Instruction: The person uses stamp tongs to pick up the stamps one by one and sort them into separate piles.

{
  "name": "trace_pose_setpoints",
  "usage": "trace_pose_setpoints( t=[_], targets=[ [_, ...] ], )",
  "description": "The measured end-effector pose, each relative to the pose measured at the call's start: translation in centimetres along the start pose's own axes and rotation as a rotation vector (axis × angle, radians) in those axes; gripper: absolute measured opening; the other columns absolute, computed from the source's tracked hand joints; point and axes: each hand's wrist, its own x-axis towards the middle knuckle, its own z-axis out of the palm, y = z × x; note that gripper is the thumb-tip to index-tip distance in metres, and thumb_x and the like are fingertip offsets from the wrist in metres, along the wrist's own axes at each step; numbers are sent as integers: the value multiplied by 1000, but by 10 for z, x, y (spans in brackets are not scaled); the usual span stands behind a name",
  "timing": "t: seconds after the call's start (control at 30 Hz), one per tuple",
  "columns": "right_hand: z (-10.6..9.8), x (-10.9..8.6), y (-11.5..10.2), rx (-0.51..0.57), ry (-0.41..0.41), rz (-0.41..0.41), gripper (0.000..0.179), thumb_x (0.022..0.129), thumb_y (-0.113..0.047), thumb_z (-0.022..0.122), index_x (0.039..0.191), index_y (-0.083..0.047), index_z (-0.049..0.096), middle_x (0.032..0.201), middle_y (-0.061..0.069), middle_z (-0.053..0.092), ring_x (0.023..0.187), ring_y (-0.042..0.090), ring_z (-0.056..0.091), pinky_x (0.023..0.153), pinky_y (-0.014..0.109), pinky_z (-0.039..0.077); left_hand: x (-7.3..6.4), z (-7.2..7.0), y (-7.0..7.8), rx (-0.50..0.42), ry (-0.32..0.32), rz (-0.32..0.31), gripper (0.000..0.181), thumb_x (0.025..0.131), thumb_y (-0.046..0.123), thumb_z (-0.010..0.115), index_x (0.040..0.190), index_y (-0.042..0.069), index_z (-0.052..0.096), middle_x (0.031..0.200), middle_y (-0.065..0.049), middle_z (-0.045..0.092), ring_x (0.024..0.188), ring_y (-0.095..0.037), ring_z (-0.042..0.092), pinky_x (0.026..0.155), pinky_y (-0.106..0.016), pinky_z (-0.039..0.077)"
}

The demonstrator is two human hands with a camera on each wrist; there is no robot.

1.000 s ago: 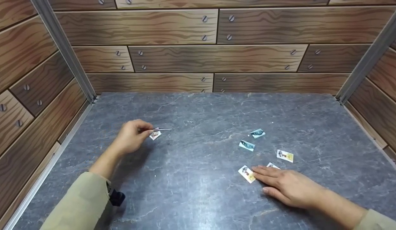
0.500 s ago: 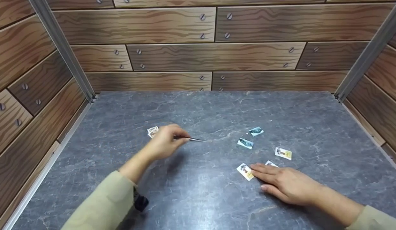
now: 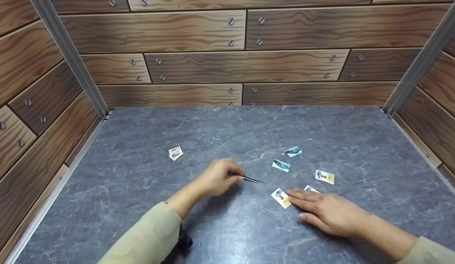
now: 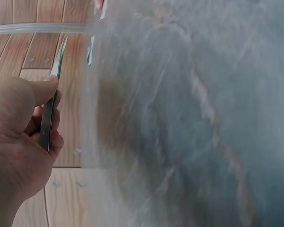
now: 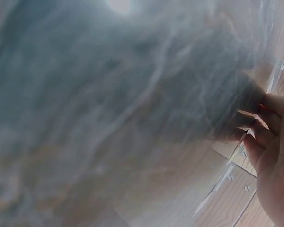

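Note:
My left hand pinches a pair of tweezers between thumb and fingers, the tips pointing right above the table. In the left wrist view the tweezers show a dark grip and bright, narrow tips, with nothing visible between them. My right hand rests with straight fingers on the table, fingertips touching the edge of a small yellow-and-white stamp-like card. Another such card is partly hidden behind those fingers. A third yellow card lies just beyond.
Two teal stamp-like cards lie farther back, right of the middle. At the left, small white cards with a reddish-brown picture overlap. Wood-patterned walls enclose the grey marbled table at the back and sides.
My left hand has moved right and nearer with the tweezers, away from the overlapping cards at the left, which are now uncovered. My right hand has stayed in place.

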Motion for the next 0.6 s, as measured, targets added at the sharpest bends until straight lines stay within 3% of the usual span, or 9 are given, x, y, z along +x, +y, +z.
trace_pose_setpoints(
  t=[0.2, 0.43, 0.6],
  targets=[
    [-1, 0, 0, 2, -6, 5, 49, 107, -29, 64, 151, -9, 59, 158, 5, 54, 138, 26, 57, 103, 49, 53, 2, 13, 0, 13, -22, -1, 9, 94, 4, 75, 101, 5, 82, 97, -6, 75, 93, -20, 68, 87, -35, 54],
    [-1, 0, 0, -12, 15, -6, 49, 105, -29, 67, 150, -10, 61, 156, 4, 57, 137, 25, 59, 103, 46, 53, 7, 22, -1, 5, -48, -26, 9, 96, 6, 76, 101, 7, 83, 93, -3, 74, 86, -13, 62, 81, -30, 51],
    [1, -1, 0, -4, 12, -3, 50, 105, -29, 67, 150, -9, 60, 157, 5, 56, 137, 26, 59, 103, 48, 53, 8, 28, -3, 21, -49, -30, 8, 96, 8, 77, 100, 7, 83, 95, -3, 75, 91, -14, 65, 84, -31, 52]
  ],
)
